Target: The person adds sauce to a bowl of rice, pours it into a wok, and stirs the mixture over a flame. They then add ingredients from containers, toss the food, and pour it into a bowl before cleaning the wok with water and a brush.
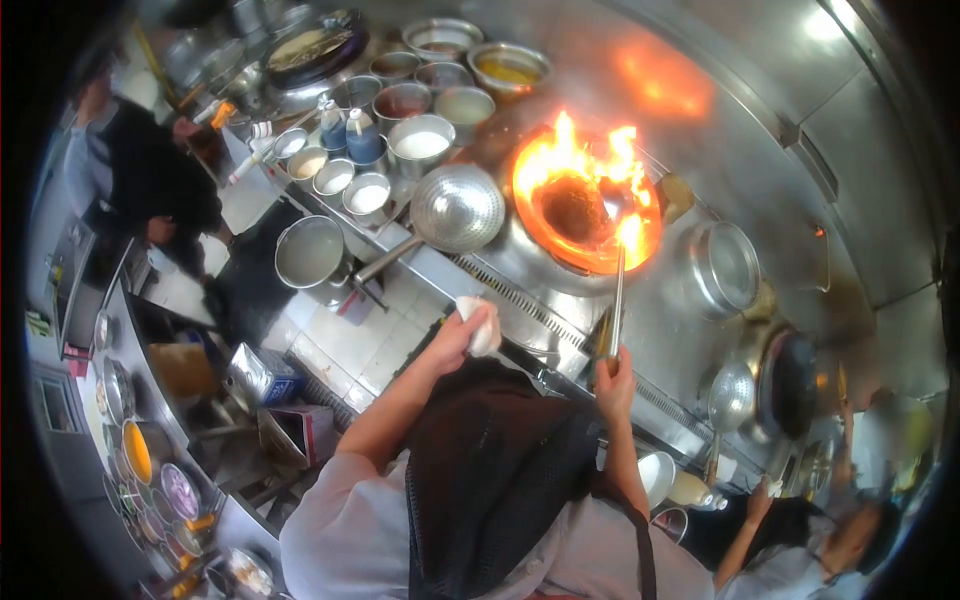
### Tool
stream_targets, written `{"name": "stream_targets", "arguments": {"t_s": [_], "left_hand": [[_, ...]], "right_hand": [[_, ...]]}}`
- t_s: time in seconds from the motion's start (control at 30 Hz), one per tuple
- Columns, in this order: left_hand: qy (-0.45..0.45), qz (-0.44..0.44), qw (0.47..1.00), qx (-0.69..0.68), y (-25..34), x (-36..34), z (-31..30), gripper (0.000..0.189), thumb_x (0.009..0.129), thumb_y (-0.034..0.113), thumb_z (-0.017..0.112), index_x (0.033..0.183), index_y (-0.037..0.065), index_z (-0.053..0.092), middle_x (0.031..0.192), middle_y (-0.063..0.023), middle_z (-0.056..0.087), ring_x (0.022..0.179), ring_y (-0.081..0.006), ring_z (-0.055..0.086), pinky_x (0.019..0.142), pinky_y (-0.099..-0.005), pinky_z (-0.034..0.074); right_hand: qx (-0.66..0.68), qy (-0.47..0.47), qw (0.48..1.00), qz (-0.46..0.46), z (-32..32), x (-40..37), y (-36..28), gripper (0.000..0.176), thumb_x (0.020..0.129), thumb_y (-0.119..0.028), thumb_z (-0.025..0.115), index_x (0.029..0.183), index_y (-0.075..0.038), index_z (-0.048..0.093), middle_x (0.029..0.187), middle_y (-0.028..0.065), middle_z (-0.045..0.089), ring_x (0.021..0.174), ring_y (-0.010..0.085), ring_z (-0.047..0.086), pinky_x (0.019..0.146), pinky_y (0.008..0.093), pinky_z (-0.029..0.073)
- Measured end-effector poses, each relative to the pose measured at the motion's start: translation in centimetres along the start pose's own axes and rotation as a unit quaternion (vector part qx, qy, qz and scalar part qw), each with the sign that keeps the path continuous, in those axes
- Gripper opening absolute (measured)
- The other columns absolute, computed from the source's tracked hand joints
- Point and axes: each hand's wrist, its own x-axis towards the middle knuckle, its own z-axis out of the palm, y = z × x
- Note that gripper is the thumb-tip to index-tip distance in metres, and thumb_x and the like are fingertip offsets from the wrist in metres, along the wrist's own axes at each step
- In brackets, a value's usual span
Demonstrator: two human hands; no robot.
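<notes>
From the head view, the person's left hand (468,332) is closed around a bunched white cloth (485,322), held over the front edge of the steel table (440,268). The right hand (614,382) is wrapped tight around the end of a long ladle (618,300). The ladle's shaft runs straight up from the fist, and its far end is in the wok (583,208). The wok sits in its burner ring near the middle of the table. Flames rise around its rim and there is a dark mass at its centre.

Just left of the wok lies a perforated skimmer (457,208), dome up, with its handle pointing down-left. Beyond it is a cluster of steel seasoning bowls (420,140) holding white, brown and yellow contents. Two blue bottles (362,140) stand among them, their labels too blurred to read. A tall steel pot (310,252) stands off the table's left end, over the tiled floor.

Right of the wok stands a large steel basin (725,265). Further along are a second dark wok (790,385) and a wire strainer (732,397). A white bowl (655,475) sits close to the person's right elbow.

On the floor at left are cardboard boxes (300,430) whose print cannot be made out. A person in a dark apron (150,170) stands at upper left. A co-worker (830,540) is at lower right, with one hand raised toward the table.
</notes>
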Motion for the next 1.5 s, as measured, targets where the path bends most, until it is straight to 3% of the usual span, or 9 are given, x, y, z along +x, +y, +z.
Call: {"name": "stream_targets", "arguments": {"t_s": [0.13, 0.5, 0.83, 1.03, 1.13, 1.27, 1.33, 1.43, 1.5], "left_hand": [[0.045, 0.013, 0.997, -0.056, 1.3, -1.7, -2.2, 0.033, 0.100, 0.027, 0.053, 0.121, 0.002, 0.051, 0.101, -0.0090, 0.062, 0.087, -0.0214, 0.064, 0.074, -0.0357, 0.054], [0.129, -0.050, 0.990, -0.030, 7.9, -6.5, -19.1, 0.038, 0.097, 0.030, 0.058, 0.119, 0.000, 0.053, 0.099, -0.0115, 0.065, 0.087, -0.0229, 0.065, 0.074, -0.0357, 0.055], [0.289, -0.059, 0.952, -0.083, 14.1, -12.8, -33.1, 0.032, 0.096, 0.023, 0.056, 0.119, 0.001, 0.055, 0.100, -0.0118, 0.064, 0.084, -0.0236, 0.065, 0.070, -0.0362, 0.055], [0.365, -0.049, 0.927, -0.065, 16.3, -14.3, -33.9, 0.032, 0.096, 0.023, 0.056, 0.119, 0.000, 0.056, 0.097, -0.0102, 0.065, 0.086, -0.0238, 0.065, 0.072, -0.0374, 0.054], [0.378, -0.049, 0.924, -0.037, 17.7, -14.4, -33.7, 0.031, 0.097, 0.023, 0.056, 0.118, 0.000, 0.056, 0.099, -0.0107, 0.065, 0.086, -0.0241, 0.065, 0.073, -0.0375, 0.054], [0.385, -0.068, 0.920, -0.001, 20.2, -14.1, -32.8, 0.044, 0.098, 0.036, 0.051, 0.111, -0.004, 0.063, 0.101, -0.0105, 0.066, 0.092, -0.0200, 0.059, 0.085, -0.0337, 0.044], [0.382, -0.063, 0.922, 0.029, 20.7, -13.9, -33.4, 0.044, 0.098, 0.036, 0.050, 0.109, -0.004, 0.064, 0.099, -0.0110, 0.067, 0.091, -0.0204, 0.059, 0.085, -0.0341, 0.044], [0.373, -0.056, 0.921, 0.092, 22.4, -13.6, -32.9, 0.044, 0.098, 0.036, 0.050, 0.106, -0.005, 0.065, 0.097, -0.0120, 0.068, 0.091, -0.0210, 0.060, 0.085, -0.0348, 0.044], [0.367, -0.052, 0.920, 0.127, 23.2, -13.2, -32.6, 0.044, 0.098, 0.036, 0.050, 0.104, -0.004, 0.066, 0.096, -0.0123, 0.068, 0.090, -0.0213, 0.060, 0.085, -0.0351, 0.044]], "right_hand": [[0.213, -0.037, 0.976, 0.040, 2.0, 2.0, -3.9, 0.043, 0.095, -0.011, 0.055, 0.135, -0.001, 0.040, 0.065, 0.0013, 0.051, 0.045, 0.0084, 0.046, 0.039, 0.0228, 0.037], [0.487, -0.106, 0.864, 0.067, 16.7, 15.5, -22.2, 0.016, 0.095, -0.019, 0.059, 0.098, -0.009, 0.047, 0.069, 0.0035, 0.052, 0.043, 0.0118, 0.048, 0.034, 0.0256, 0.038], [0.458, -0.067, 0.882, 0.091, 37.0, 39.5, -35.3, 0.014, 0.088, -0.011, 0.057, 0.092, 0.000, 0.049, 0.065, 0.0076, 0.052, 0.047, 0.0163, 0.051, 0.037, 0.0301, 0.039], [0.360, -0.031, 0.923, 0.132, 41.7, 45.7, -38.8, 0.011, 0.085, -0.006, 0.057, 0.090, 0.001, 0.050, 0.065, 0.0105, 0.052, 0.048, 0.0172, 0.052, 0.041, 0.0313, 0.043], [0.406, -0.027, 0.887, 0.217, 42.6, 47.6, -40.2, 0.017, 0.082, 0.002, 0.058, 0.094, -0.006, 0.048, 0.083, 0.0118, 0.052, 0.058, 0.0193, 0.054, 0.045, 0.0297, 0.048], [0.518, -0.034, 0.819, 0.246, 42.5, 49.1, -41.1, 0.008, 0.086, -0.002, 0.055, 0.090, -0.006, 0.048, 0.073, 0.0077, 0.051, 0.052, 0.0157, 0.051, 0.044, 0.0271, 0.047], [0.660, -0.070, 0.699, 0.267, 40.9, 48.7, -41.2, 0.009, 0.087, -0.002, 0.055, 0.088, -0.006, 0.047, 0.070, 0.0061, 0.050, 0.052, 0.0150, 0.051, 0.046, 0.0246, 0.048], [0.740, -0.108, 0.607, 0.267, 38.8, 47.5, -40.6, 0.010, 0.086, -0.001, 0.056, 0.087, -0.004, 0.046, 0.067, 0.0042, 0.048, 0.052, 0.0137, 0.050, 0.047, 0.0228, 0.048], [0.761, -0.121, 0.586, 0.250, 37.6, 46.4, -40.2, 0.009, 0.087, -0.002, 0.054, 0.086, -0.004, 0.045, 0.066, 0.0038, 0.048, 0.052, 0.0133, 0.050, 0.047, 0.0226, 0.048]]}}
